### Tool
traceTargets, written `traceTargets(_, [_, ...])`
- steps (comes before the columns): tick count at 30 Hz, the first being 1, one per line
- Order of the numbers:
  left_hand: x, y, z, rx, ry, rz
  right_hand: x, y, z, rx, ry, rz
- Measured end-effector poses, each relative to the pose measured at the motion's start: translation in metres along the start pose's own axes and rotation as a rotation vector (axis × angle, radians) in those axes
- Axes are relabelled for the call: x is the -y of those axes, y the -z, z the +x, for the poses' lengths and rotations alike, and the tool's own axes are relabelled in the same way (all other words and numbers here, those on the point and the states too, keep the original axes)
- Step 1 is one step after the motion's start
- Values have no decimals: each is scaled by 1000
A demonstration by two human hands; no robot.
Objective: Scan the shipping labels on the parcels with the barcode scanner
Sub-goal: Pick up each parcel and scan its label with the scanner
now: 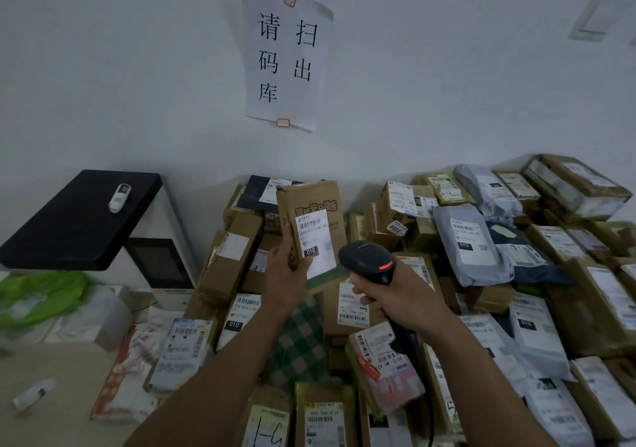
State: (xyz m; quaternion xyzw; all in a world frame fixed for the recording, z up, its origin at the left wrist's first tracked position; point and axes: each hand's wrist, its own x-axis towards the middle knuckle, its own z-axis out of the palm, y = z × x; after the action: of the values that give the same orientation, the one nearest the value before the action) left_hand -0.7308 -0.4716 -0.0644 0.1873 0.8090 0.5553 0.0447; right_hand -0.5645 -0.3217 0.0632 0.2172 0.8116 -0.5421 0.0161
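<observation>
Parcel (309, 223) gripped by left-hand fingers (303, 267), barcode scanner (370, 261) clasped in right hand (389, 295), above heaped parcels (516, 274).

A pale counter (51, 378) runs along the white wall. Parcels (481, 309), brown boxes and grey mailer bags, lie heaped over its right and middle. At the left lie a green bag (38, 295) and a small white tube (32, 395).

scanner (370, 261): black, red light lit
held parcel (309, 216): brown cardboard, white label (316, 242)
cloth (299, 340): green-white check
bag (38, 295): bright green
wall sign (287, 57): white, black characters
</observation>
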Motion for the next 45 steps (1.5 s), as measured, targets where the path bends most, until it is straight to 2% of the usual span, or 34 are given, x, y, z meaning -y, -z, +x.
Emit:
traceTargets(4, [2, 33, 26, -60, 98, 262, -7, 1, 10, 14, -33, 18])
traceTargets(10, [10, 64, 48, 98, 171, 614, -15, -7, 35, 24, -87, 62])
traceTargets(18, [54, 34, 82, 181, 244, 694, -27, -9, 72, 71, -141, 65])
traceTargets(24, [84, 14, 86, 153, 245, 852, -37, -7, 87, 67, -174, 52])
traceTargets(29, [96, 5, 79, 164, 245, 881, -41, -7, 93, 80, -171, 48])
traceTargets(38, [72, -9, 82, 138, 216, 722, -49, -5, 101, 70, -195, 66])
traceTargets(45, [76, -13, 71, 219, 304, 711, -56, -3, 105, 62, -203, 67])
